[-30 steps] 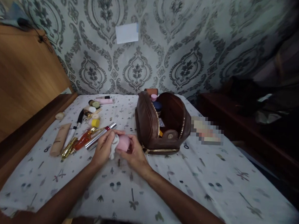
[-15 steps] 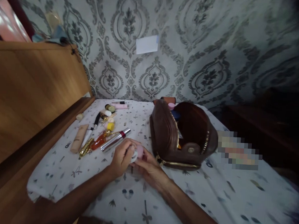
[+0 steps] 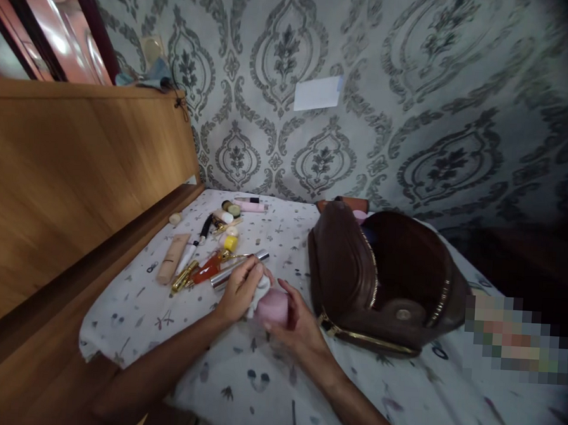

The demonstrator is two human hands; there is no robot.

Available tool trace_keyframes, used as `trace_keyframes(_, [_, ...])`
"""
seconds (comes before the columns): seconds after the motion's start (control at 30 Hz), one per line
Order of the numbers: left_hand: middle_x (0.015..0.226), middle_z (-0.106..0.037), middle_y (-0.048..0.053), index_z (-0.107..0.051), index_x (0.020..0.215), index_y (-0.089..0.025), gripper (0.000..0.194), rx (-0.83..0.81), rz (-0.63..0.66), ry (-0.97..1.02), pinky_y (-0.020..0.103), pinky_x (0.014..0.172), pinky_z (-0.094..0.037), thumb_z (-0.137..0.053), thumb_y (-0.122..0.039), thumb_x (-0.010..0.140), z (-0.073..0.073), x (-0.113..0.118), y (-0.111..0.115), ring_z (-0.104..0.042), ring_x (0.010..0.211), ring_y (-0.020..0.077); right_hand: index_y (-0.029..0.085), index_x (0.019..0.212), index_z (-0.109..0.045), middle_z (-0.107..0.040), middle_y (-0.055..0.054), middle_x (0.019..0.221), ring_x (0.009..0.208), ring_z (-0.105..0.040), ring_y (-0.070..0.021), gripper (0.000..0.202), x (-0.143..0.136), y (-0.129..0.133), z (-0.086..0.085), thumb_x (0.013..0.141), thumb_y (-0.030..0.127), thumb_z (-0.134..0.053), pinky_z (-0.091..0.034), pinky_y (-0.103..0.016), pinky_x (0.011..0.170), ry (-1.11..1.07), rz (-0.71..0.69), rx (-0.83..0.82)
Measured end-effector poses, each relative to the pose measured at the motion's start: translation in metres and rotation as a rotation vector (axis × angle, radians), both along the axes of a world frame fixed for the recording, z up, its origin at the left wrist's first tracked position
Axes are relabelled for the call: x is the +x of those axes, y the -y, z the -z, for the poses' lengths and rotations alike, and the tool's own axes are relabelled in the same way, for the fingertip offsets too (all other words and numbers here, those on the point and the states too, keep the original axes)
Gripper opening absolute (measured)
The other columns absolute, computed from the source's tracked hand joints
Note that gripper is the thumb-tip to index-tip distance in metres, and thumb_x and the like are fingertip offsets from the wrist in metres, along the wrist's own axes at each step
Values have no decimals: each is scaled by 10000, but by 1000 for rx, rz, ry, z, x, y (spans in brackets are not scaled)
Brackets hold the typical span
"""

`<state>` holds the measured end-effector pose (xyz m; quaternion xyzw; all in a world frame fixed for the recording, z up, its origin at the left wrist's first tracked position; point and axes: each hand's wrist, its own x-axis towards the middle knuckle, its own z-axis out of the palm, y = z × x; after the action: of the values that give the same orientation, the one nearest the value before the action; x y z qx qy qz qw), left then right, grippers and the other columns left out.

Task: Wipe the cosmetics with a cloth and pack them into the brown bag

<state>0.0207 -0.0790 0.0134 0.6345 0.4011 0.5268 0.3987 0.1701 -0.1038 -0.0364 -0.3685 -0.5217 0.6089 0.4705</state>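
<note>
Gripped in the right hand (image 3: pixel 301 326), at nine o'clock of the brown leather bag (image 3: pixel 341 266), the rounded pink container (image 3: pixel 273 308) has turned broadside, presumably for the white cloth (image 3: pixel 260 294) the left hand (image 3: pixel 240 291) pinches.

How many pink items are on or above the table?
3 clear: the pink container in the right grip, a pink tube near the back of the table, a pink item at the mouth of the brown bag. Others may be hidden inside or blurred.
</note>
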Motion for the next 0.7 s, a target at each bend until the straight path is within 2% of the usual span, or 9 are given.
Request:
trace_keyframes(0.1, [857,-626,62,-582,824,-183,342,107,172,-222,301,791,-446,-418,-450,960,1,1,1,-575,836,181,235,1444,-363,-563,-147,1366,1255,-547,-304,943,2,-2,11,627,330,-824,-425,-479,1067,184,102,154])
trace_keyframes(0.2, [896,-619,70,-590,845,-178,317,126,210,-304,306,815,-429,-420,-420,958,4,3,1,-566,864,189,238,1463,-340,-569,-147,1363,1259,-548,-306,951,4,-3,17,634,275,-804,-422,-484,1070,253,125,205])
trace_keyframes(0.3, [888,-641,49,-619,883,-186,321,-53,122,-117,288,808,-435,-446,-451,941,8,3,-2,-582,856,183,247,1476,-315,-596,-132,1324,1203,-592,-288,944,3,-1,16,663,266,-794,-441,-486,1052,213,115,216])
trace_keyframes(0.4, [839,-657,18,-637,812,-196,319,-213,3,146,262,799,-441,-544,-491,887,12,3,-4,-595,832,170,252,1454,-343,-582,-129,1338,1205,-589,-272,903,0,1,11,680,286,-806,-440,-473,1057,125,125,238])
trace_keyframes(0.53, [738,-626,-14,-621,696,-192,318,-293,-49,267,233,746,-438,-668,-491,797,20,9,-5,-572,752,144,243,1333,-477,-531,-123,1402,1291,-521,-269,765,-3,3,3,665,328,-841,-415,-439,1088,41,102,292])
trace_keyframes(0.7, [846,-667,-1,-651,790,-192,313,-415,-183,426,240,818,-451,-673,-503,759,31,17,-5,-604,865,156,233,1253,-502,-564,-105,1346,1241,-552,-241,622,-4,5,-7,728,369,-806,-441,-395,1062,-8,152,328])
